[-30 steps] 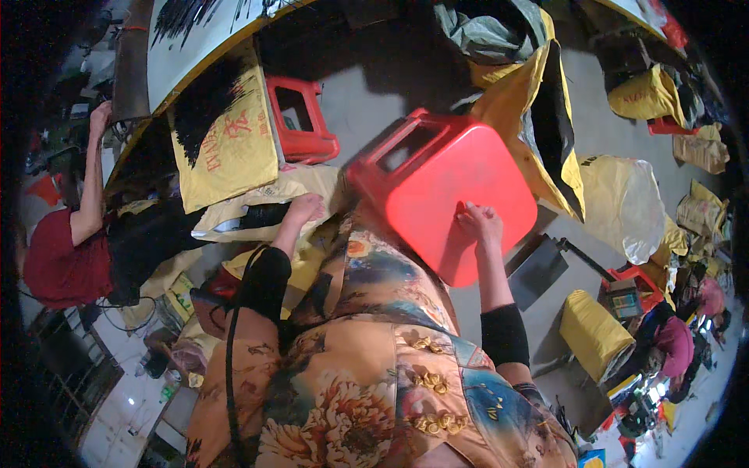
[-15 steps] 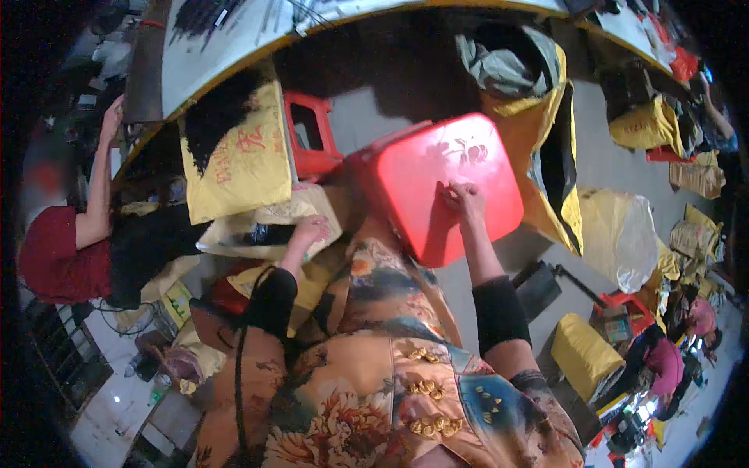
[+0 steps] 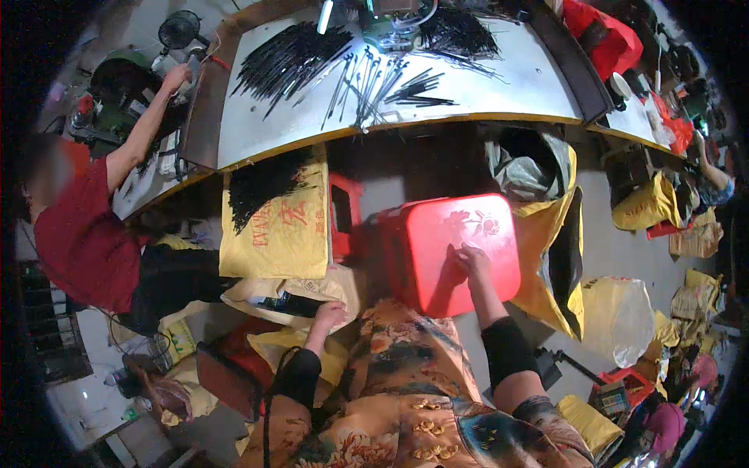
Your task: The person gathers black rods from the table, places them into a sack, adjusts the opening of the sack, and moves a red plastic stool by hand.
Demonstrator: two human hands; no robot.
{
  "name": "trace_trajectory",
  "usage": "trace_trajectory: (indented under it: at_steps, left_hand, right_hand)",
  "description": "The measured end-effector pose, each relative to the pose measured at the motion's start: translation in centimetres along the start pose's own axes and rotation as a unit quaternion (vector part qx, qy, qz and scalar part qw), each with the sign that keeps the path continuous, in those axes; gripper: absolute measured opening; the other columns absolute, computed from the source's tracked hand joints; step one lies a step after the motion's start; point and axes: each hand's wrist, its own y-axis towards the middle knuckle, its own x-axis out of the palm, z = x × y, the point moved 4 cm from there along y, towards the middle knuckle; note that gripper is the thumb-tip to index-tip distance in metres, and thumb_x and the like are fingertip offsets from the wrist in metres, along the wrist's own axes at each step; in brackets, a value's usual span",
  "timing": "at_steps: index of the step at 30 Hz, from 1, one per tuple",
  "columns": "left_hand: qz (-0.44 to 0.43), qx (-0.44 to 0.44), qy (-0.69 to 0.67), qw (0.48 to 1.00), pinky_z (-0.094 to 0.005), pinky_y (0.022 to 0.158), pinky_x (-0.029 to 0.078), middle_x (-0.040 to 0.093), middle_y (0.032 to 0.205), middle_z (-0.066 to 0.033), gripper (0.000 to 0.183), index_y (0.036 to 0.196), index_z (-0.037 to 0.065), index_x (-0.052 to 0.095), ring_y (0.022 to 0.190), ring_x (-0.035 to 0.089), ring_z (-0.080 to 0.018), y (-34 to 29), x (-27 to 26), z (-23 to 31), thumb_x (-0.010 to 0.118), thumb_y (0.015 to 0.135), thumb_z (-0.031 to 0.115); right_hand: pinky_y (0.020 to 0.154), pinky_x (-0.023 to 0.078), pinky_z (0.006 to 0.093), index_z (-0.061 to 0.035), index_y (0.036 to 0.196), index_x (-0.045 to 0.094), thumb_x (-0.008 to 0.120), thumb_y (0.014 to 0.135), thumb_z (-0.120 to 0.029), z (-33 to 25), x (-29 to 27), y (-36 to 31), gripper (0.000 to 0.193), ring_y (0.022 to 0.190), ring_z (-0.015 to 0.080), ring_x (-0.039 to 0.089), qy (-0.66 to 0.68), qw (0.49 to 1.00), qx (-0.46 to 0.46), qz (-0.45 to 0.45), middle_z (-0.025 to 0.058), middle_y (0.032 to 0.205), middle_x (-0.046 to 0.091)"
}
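Note:
My left hand is loosely closed beside the rim of an open pale yellow sack. A dark item with a shiny end lies in the sack's mouth. I cannot make out anything between the left fingers. Over the top of a red plastic stool with a printed flower, my right hand has its fingers drawn together in a pinch. Whatever it may hold is too small to see. The hand's shadow falls on the red top.
Ahead stands a white workbench with piles of thin black rods and a lit machine. A yellow sack hangs at its front edge. Another tall yellow sack stands right of the stool. A person in dark red sits left.
The view has tilted up, bringing the bench top with its rods and machine into sight. My hands keep about the same places over the stool and by the sack.

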Motion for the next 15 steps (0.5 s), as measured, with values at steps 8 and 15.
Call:
trace_trajectory:
  at_steps: [8,15]
  left_hand:
    - [0.038,-0.027,-0.069,0.997,-0.0226,0.048,0.044,0.056,0.068,-0.0076,0.019,0.084,0.004,0.053,0.055,0.055,-0.0147,-2.4,0.5,-3.6,0.057,0.066,0.007]
    - [-0.009,-0.013,-0.139,0.99,-0.024,0.054,0.045,0.057,0.079,-0.0106,0.025,0.097,0.003,0.047,0.063,0.056,-0.0169,-3.5,3.0,-4.1,0.048,0.074,0.009]
  right_hand:
    - [0.057,0.043,0.0279,-0.0056,0.077,0.052,0.058,0.067,-0.017,0.6,-0.4,4.7,0.017,0.065,0.0156,0.05,0.001,0.998,0.036,-0.043,0.0041,0.071,0.052]
    - [0.056,0.041,0.0261,-0.0068,0.069,0.052,0.058,0.066,-0.019,0.4,3.1,6.4,0.014,0.061,0.0139,0.047,0.041,0.994,0.032,-0.094,0.0036,0.067,0.051]
